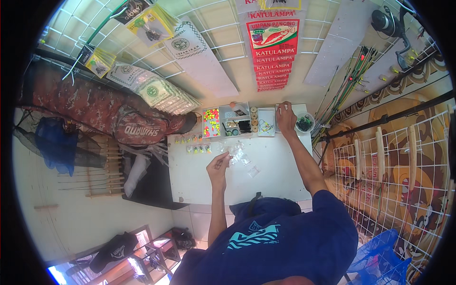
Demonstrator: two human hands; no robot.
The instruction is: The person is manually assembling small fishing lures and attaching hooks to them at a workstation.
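Observation:
Over the white table (pixel 204 185), my left hand (pixel 219 166) is closed in a pinch beside several small clear plastic bags (pixel 241 156). What it pinches is too small to make out. At the back right, my right hand (pixel 286 116) reaches down over a white tray (pixel 298 109), its fingers bent together and the fingertips hard to see. Just right of it stands a round clear tub (pixel 305 122) of dark green pieces. Left of that hand, a white box (pixel 266 124) holds small coloured items. Filled little packets (pixel 198 149) lie in rows at the table's left.
A divided organiser box (pixel 230 122) with bright beads stands at the back, beside several thread spools (pixel 254 119). Hanging packets (pixel 273 45) cover the wall grid. Rods (pixel 349 78) lean at the right, and a camouflage bag (pixel 137 118) is at the left.

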